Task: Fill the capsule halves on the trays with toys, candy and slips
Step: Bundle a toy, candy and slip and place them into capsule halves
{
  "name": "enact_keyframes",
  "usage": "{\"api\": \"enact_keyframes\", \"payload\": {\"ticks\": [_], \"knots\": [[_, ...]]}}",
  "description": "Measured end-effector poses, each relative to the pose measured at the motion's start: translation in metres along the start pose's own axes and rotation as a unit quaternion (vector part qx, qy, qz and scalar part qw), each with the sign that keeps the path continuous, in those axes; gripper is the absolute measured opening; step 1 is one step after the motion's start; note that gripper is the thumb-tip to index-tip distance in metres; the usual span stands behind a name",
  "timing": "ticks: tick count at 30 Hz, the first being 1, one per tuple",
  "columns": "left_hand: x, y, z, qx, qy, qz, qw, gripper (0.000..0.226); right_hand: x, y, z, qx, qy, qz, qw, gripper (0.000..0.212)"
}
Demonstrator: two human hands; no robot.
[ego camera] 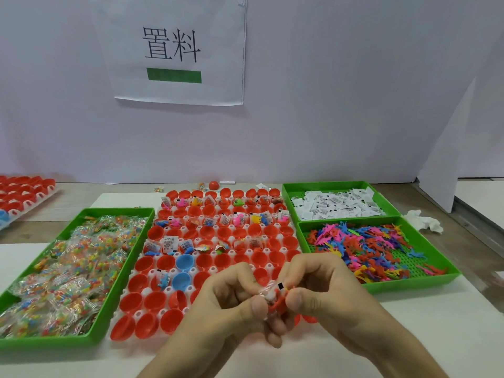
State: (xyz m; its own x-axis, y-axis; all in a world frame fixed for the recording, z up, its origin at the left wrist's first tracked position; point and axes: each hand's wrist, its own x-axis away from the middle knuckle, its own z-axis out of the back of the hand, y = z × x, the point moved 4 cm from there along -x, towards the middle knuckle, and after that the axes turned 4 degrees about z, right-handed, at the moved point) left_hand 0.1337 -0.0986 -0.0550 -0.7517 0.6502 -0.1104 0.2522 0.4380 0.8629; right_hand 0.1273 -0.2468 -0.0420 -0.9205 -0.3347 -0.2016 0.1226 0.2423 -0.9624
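Left hand (pixel 231 304) and right hand (pixel 327 290) both pinch one bundle: orange toy (pixel 278 305), slip (pixel 280 286), clear candy packet (pixel 266 291). Suggest compacting it, then seating it fully in an empty red capsule half (pixel 155 301).

table (pixel 463 241) is carrying trays | middle: capsule tray (pixel 167 290) sitting | left: candy tray (pixel 54 343) lying | right far: slip tray (pixel 327 184), right near: toy tray (pixel 409 284) | far left: second capsule tray (pixel 41 199) | far right: crumpled tissue (pixel 424 222) lying

"置料" on wall paper sign (pixel 174 50); slip print illegible.
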Motion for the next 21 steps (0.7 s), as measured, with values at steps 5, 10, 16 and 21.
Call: {"api": "enact_keyframes", "payload": {"ticks": [5, 10, 16, 21], "knots": [[0.000, -0.003, -0.001, 0.024, 0.027, -0.018, 0.999, 0.030, 0.000, 0.000, -0.008, -0.053, 0.003, 0.013, 0.998, 0.036], [0.001, 0.005, 0.007, -0.109, 0.152, -0.107, 0.976, 0.043, -0.003, -0.002, -0.004, 0.029, 0.068, 0.046, 0.996, 0.025], [0.005, 0.008, 0.007, -0.201, 0.216, -0.170, 0.940, 0.027, -0.003, -0.001, -0.007, 0.067, 0.101, 0.055, 0.991, 0.012], [0.007, 0.008, 0.006, -0.219, 0.235, -0.185, 0.929, 0.028, -0.002, 0.001, -0.008, 0.067, 0.116, 0.063, 0.989, 0.012]]}}
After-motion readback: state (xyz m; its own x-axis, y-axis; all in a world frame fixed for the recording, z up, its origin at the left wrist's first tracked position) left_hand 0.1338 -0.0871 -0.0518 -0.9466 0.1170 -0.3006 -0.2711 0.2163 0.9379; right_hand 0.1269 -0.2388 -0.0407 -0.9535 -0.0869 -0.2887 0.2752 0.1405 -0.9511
